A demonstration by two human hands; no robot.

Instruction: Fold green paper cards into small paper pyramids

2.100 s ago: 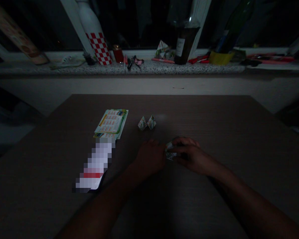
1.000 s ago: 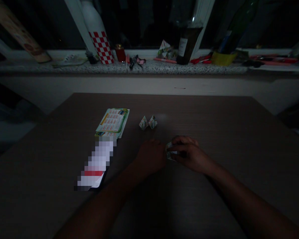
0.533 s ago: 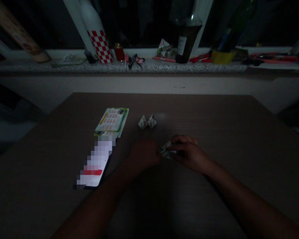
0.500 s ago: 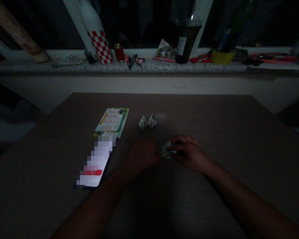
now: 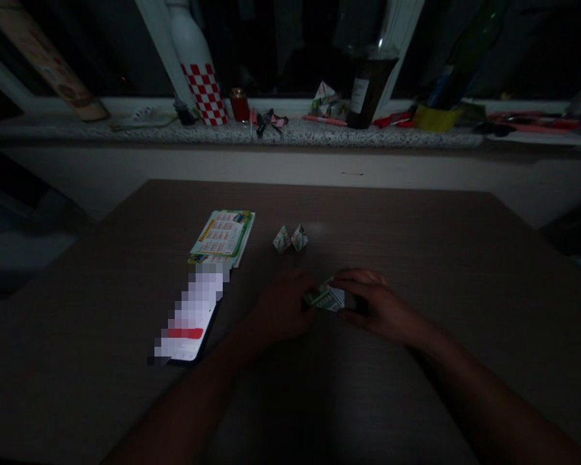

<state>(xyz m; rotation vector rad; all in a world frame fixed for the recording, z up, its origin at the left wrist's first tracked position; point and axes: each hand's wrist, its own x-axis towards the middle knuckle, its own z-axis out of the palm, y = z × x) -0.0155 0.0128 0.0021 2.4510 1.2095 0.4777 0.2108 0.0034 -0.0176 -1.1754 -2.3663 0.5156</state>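
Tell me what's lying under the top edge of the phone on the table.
The phone overlaps the near end of a stack of printed leaflets. How far the leaflets run beneath it is hidden. Both hands work a folded paper apart from it.

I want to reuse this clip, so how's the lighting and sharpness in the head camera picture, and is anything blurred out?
Head view: very dim, underexposed; both forearms nearly vanish into the dark table. The folded paper piece between left hand and right hand reads only faintly. The phone screen is pixelated. The windowsill bows slightly, a wide-lens distortion.

Both hands' fingertips hide the folded paper's (image 5: 327,298) ends.
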